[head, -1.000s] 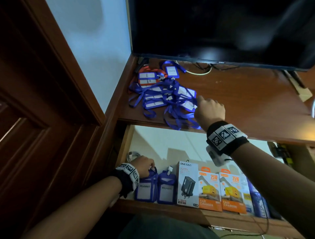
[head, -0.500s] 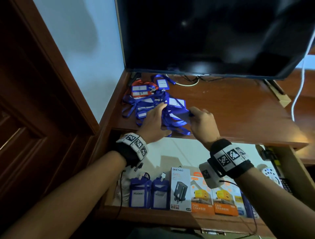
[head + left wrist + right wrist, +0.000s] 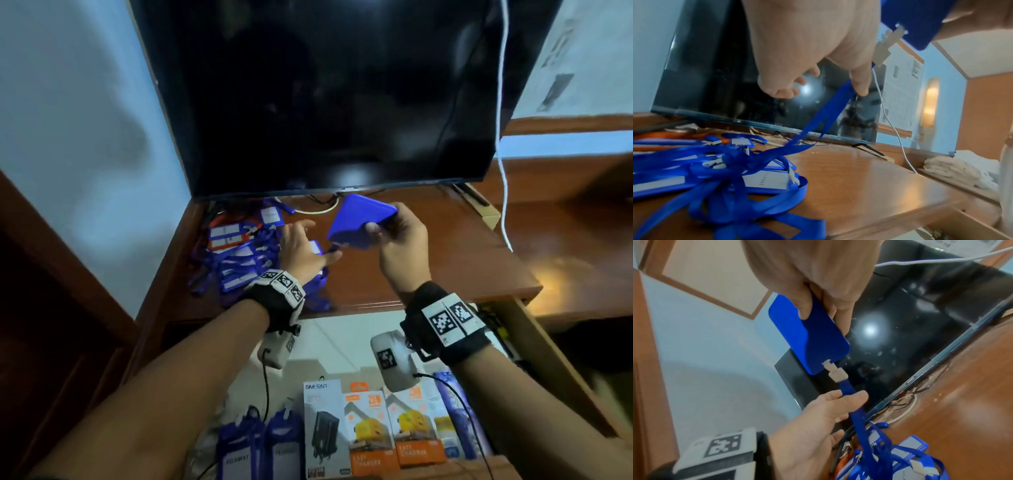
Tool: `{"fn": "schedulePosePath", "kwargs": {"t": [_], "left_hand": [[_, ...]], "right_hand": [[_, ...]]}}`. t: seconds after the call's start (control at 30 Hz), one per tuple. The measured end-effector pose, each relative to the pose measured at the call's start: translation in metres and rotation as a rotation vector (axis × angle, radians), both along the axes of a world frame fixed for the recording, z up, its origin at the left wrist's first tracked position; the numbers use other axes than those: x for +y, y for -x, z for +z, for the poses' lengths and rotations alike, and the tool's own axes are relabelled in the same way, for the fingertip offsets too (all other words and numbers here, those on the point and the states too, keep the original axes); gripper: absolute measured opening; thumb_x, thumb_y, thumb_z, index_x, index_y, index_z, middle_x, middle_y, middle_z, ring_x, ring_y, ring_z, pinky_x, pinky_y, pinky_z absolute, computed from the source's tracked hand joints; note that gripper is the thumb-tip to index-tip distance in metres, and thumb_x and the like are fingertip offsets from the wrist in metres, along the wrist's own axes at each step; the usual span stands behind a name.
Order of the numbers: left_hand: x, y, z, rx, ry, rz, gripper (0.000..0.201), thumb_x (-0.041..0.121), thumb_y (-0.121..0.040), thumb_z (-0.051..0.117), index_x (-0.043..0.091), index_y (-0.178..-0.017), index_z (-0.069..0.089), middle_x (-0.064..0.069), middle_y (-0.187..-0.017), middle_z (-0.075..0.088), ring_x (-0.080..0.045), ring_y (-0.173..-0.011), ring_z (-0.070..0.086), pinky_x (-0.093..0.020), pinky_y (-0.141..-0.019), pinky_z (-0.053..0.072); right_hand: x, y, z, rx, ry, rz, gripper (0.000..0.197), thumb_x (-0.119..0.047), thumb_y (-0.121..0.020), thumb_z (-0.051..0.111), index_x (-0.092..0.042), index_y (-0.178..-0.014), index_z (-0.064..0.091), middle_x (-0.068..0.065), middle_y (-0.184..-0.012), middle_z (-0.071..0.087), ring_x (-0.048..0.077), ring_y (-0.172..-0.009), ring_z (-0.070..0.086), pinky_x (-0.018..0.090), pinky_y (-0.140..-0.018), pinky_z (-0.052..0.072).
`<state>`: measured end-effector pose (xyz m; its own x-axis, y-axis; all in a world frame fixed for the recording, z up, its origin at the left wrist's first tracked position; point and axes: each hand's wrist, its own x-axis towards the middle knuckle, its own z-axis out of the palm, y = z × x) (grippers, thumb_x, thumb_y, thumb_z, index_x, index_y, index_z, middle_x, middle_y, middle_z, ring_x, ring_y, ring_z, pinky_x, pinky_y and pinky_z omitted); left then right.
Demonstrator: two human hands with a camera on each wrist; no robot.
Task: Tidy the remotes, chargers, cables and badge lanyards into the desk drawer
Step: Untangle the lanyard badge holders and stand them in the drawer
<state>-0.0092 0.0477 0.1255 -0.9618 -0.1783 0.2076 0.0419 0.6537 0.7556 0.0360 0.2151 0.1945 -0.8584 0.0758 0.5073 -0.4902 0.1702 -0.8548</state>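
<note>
My right hand (image 3: 383, 221) pinches a blue badge holder (image 3: 359, 222) by one short end and holds it raised above the desk, in front of the TV. Its white clip and blue strap (image 3: 857, 410) hang down from it. My left hand (image 3: 329, 251) pinches that strap between thumb and forefinger just under the clip (image 3: 836, 374). The strap (image 3: 828, 110) runs down into a tangled pile of blue lanyards and badge holders (image 3: 239, 260) on the desk's left side. The right hand (image 3: 820, 308) grips the holder (image 3: 809, 337) with the thumb on its face.
A dark TV (image 3: 325, 96) stands at the back of the wooden desk top (image 3: 445, 267), and a white cable (image 3: 501, 137) hangs at its right. The open drawer (image 3: 342, 342) below holds charger boxes (image 3: 366, 431) and two blue badge holders (image 3: 260, 452). Folded white cloth (image 3: 957, 168) lies further right.
My left hand left the drawer, went up to the pile and now pinches a strap. My right hand has lifted one blue badge holder off the pile.
</note>
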Motion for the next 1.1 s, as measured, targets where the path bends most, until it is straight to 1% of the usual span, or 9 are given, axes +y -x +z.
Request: {"fn": "schedulePosePath", "kwargs": {"t": [0.13,0.2,0.27,0.43,0.53,0.63,0.83,0.97,1.1], "left_hand": [[0.011,0.011,0.007,-0.413,0.188,-0.382,0.035,0.051,-0.077,0.071,0.028,-0.103,0.064,0.002,-0.108,0.066,-0.019,-0.106,0.061,-0.027,-0.090,0.044],[0.008,0.014,0.001,-0.522,0.377,-0.422,0.038,0.060,-0.079,0.060,0.025,-0.087,0.071,0.003,-0.096,0.071,-0.018,-0.093,0.064,-0.031,-0.085,0.048],[0.000,0.021,-0.001,-0.522,0.449,-0.379,0.037,0.056,-0.082,0.057,0.022,-0.074,0.070,0.000,-0.089,0.072,-0.020,-0.089,0.066,-0.033,-0.083,0.049],[-0.035,0.034,0.018,-0.405,0.446,-0.139,0.036,0.037,-0.090,0.057,0.017,-0.061,0.061,0.001,-0.081,0.071,-0.023,-0.090,0.066,-0.026,-0.067,0.041],[-0.048,0.039,0.047,-0.307,0.405,0.004,0.029,0.032,-0.091,0.058,0.016,-0.068,0.068,-0.005,-0.073,0.068,-0.028,-0.082,0.064,-0.024,-0.063,0.038],[-0.053,0.039,0.077,-0.204,0.263,0.087,0.022,0.018,-0.088,0.059,0.012,-0.069,0.068,-0.004,-0.063,0.061,-0.029,-0.075,0.061,-0.024,-0.060,0.038],[-0.021,0.034,0.085,-0.193,-0.160,-0.086,0.012,0.008,-0.082,0.069,0.018,-0.088,0.069,-0.005,-0.085,0.069,-0.020,-0.089,0.062,-0.032,-0.088,0.048],[0.017,0.000,0.086,-0.178,-0.289,-0.203,0.024,0.020,-0.090,0.063,0.019,-0.114,0.062,-0.001,-0.103,0.065,-0.007,-0.090,0.059,-0.014,-0.074,0.040],[0.052,-0.033,0.075,-0.449,-0.351,-0.282,0.048,0.054,-0.094,0.043,0.013,-0.108,0.066,-0.002,-0.101,0.072,-0.017,-0.091,0.069,-0.022,-0.068,0.041]], "right_hand": [[0.025,0.007,0.004,-0.075,0.186,-0.041,0.019,-0.008,-0.079,0.062,-0.025,-0.083,0.057,-0.002,-0.081,0.062,0.018,-0.080,0.057,0.049,-0.077,0.052],[0.041,0.010,0.005,-0.086,0.212,-0.145,0.024,-0.005,-0.082,0.064,-0.026,-0.082,0.054,-0.003,-0.081,0.061,0.017,-0.080,0.056,0.043,-0.076,0.052],[0.061,0.013,0.006,-0.064,0.188,-0.281,0.028,-0.002,-0.085,0.064,-0.026,-0.080,0.050,-0.003,-0.079,0.058,0.016,-0.078,0.054,0.035,-0.073,0.047],[0.111,0.021,0.002,-0.050,0.115,-0.520,0.015,-0.003,-0.082,0.066,-0.012,-0.086,0.055,-0.002,-0.080,0.060,0.020,-0.078,0.057,0.036,-0.074,0.048],[0.132,0.020,0.002,-0.042,0.040,-0.603,0.026,-0.002,-0.082,0.066,-0.019,-0.075,0.048,0.002,-0.080,0.059,0.019,-0.075,0.052,0.025,-0.062,0.039],[0.141,0.016,-0.001,-0.021,-0.008,-0.659,0.024,0.000,-0.080,0.064,-0.015,-0.072,0.047,-0.003,-0.067,0.052,0.018,-0.066,0.045,0.026,-0.059,0.030],[0.128,-0.002,-0.025,0.048,-0.036,-0.418,0.020,0.010,-0.077,0.065,-0.003,-0.070,0.052,-0.017,-0.074,0.064,0.002,-0.070,0.061,0.021,-0.064,0.047],[0.113,-0.018,-0.044,0.101,-0.012,-0.246,0.018,0.017,-0.076,0.062,0.002,-0.070,0.054,-0.002,-0.085,0.072,0.006,-0.090,0.069,0.021,-0.078,0.052],[0.092,-0.033,-0.054,0.162,-0.027,-0.043,0.032,0.013,-0.072,0.060,-0.019,-0.076,0.061,0.006,-0.097,0.073,0.017,-0.106,0.066,0.036,-0.089,0.053]]}}
